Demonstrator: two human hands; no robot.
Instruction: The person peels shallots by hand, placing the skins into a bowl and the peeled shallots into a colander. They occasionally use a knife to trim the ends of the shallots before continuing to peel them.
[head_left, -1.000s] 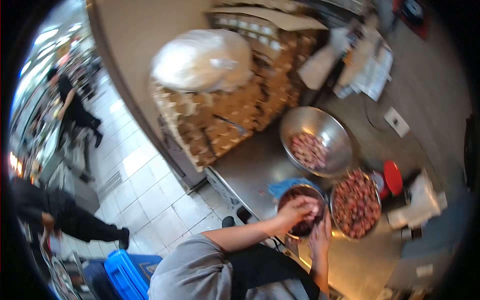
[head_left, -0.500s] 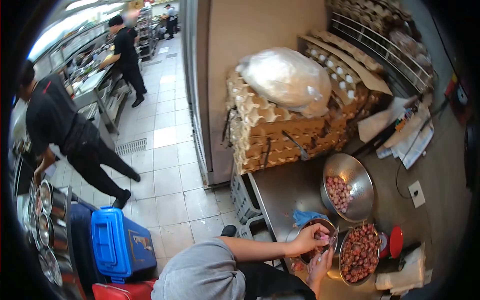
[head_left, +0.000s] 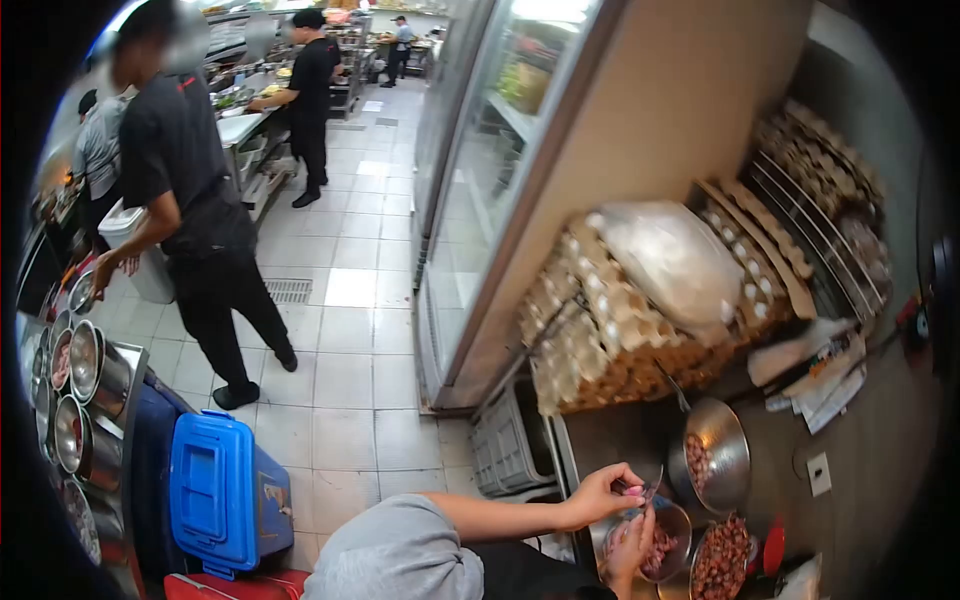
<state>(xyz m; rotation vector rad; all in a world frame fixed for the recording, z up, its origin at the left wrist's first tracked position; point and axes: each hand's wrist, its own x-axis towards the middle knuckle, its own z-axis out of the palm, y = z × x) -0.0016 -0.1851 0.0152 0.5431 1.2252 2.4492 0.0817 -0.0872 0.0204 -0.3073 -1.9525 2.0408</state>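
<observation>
My left hand (head_left: 598, 497) pinches a small pink peeled shallot (head_left: 632, 491) over a metal bowl (head_left: 683, 535). Close beside it, my right hand (head_left: 628, 548) is closed on what looks like a small knife (head_left: 652, 487), its blade pointing up by the shallot. Inside the bowl under my hands lie reddish pieces, partly hidden by the fingers. A second bowl, full of unpeeled shallots (head_left: 722, 560), stands to its right. Farther along the counter, peeled shallots (head_left: 697, 458) sit in a perforated steel colander (head_left: 730, 455).
Stacked egg trays (head_left: 590, 330) with a plastic bag (head_left: 670, 255) on top fill the counter's far end. A blue lidded bin (head_left: 215, 480) and steel pots (head_left: 95, 365) stand to the left. A person in black (head_left: 190, 180) stands in the tiled aisle.
The view has swung left, bringing a glass-door fridge into sight. My hands have come slightly apart from the bowl, uncovering more of its contents. The nearest person stands more upright, holding a metal bowl.
</observation>
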